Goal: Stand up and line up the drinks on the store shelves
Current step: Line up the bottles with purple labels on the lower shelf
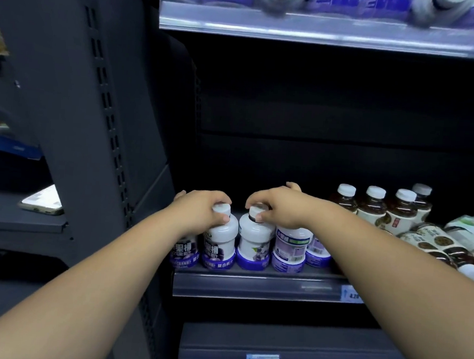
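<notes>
Several white bottles with purple labels stand in a row at the front left of the middle shelf [256,288]. My left hand [200,209] grips the cap of the second bottle from the left [220,242]. My right hand [280,207] pinches the cap of the third bottle [254,242]. Another white and purple bottle [289,250] stands under my right wrist. To the right, several brown tea bottles [373,205] with white caps stand upright. Further right, several tea bottles [433,240] lie on their sides.
The shelf above [311,27] carries blue and white packs. A bare lower shelf [288,348] has a price tag. A dark slotted upright [106,100] stands at the left. A phone [42,202] lies on a ledge beyond it. The back of the middle shelf is dark.
</notes>
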A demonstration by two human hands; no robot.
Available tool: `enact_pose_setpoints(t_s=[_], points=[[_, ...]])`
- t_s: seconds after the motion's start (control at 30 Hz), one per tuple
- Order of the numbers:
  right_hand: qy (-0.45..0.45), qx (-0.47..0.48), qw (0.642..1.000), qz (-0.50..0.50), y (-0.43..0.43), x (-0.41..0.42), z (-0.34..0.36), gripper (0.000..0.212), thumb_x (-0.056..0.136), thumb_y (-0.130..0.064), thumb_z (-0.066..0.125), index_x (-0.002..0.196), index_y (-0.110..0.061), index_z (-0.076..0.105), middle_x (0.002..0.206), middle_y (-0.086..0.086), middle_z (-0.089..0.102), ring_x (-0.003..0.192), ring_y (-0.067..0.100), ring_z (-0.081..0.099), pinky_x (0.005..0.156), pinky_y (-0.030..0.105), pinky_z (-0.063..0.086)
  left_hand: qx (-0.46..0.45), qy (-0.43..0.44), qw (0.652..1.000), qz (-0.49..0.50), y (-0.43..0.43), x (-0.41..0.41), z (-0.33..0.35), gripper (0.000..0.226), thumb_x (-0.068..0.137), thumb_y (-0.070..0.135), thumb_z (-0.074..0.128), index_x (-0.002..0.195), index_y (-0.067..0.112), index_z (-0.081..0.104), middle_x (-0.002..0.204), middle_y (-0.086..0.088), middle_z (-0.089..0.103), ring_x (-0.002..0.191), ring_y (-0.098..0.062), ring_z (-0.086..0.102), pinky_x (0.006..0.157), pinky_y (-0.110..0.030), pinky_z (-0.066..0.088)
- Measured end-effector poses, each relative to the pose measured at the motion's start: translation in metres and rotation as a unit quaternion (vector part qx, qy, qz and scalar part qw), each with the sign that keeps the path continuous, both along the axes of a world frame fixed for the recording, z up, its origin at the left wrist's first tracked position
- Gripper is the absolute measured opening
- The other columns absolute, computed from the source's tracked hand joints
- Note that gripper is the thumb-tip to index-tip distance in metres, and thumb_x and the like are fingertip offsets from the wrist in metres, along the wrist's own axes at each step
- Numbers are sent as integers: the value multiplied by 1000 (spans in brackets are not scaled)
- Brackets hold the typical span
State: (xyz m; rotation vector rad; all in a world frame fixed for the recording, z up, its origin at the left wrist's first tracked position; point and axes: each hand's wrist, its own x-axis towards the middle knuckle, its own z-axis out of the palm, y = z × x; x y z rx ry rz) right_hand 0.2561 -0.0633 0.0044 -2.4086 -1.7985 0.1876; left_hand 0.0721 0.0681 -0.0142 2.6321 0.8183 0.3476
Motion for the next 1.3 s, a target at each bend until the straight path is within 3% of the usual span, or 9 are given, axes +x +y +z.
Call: enact_pose_setpoints(t_s=[0.17,0.37,0.5,0.7,0.8,0.93,1.13,1.2,1.3], points=[[113,-7,994,8,-2,3,3,46,90,-25,71,130,-43,57,116,-15,62,110,11,57,104,34,40,-29,17,999,-4,6,2,1,40,77,52,66,116,50,59,114,16,63,113,-17,54,106,-41,39],[-48,1,998,-40,4,-4,2,47,84,-69,61,105,-27,63,93,-6,67,96,14,53,110,41,26,-40,24,999,-13,8,6,1,52,61,65,62,112,52,58,112,17,62,110,-18,57,99,-41,47],[39,5,999,-10,-5,1,4,46,88,-53,67,131,-39,56,120,-13,64,118,11,54,118,51,15,-18,42,998,-41,1,14,3,63,63,67,65,123,50,55,130,15,59,124,-15,52,105,-43,43],[-7,26,999,-20,-7,5,1,52,81,-61,70,125,-37,57,114,-9,67,114,15,56,121,51,8,-49,-5,994,-93,-6,31,5,49,80,43,77,125,35,62,126,9,61,115,-9,57,101,-33,47],[-41,6,998,-36,-25,16,11,72,80,-63,70,142,-36,46,131,-5,62,127,19,53,119,50,15,-42,-10,993,-107,-9,42,4,47,79,45,77,122,35,63,122,10,64,112,-6,58,101,-33,48],[-98,-22,992,-71,-50,40,13,53,82,-64,66,126,-36,56,112,-9,65,111,19,58,100,42,34,-49,-7,990,-130,-19,57,4,47,79,46,77,122,34,64,115,14,66,104,-3,61,99,-33,49],[36,-42,997,-54,-59,52,16,30,87,-24,66,111,-41,61,98,-12,64,93,15,61,80,35,46,-9,27,992,-123,-25,71,5,38,84,39,73,120,34,64,115,12,66,105,-8,59,96,-32,49],[86,-40,993,-65,-58,54,15,35,79,-43,75,110,-42,60,97,-11,64,93,16,62,84,39,51,-14,34,992,-120,-22,71,5,35,83,40,74,116,36,65,111,13,66,103,-7,59,94,-32,50],[-12,-5,998,-67,-50,51,2,43,74,-67,71,104,-40,56,91,-13,62,90,13,56,91,37,37,-17,37,992,-116,-21,71,7,33,82,41,75,114,37,66,107,16,65,102,-5,58,91,-28,48]])
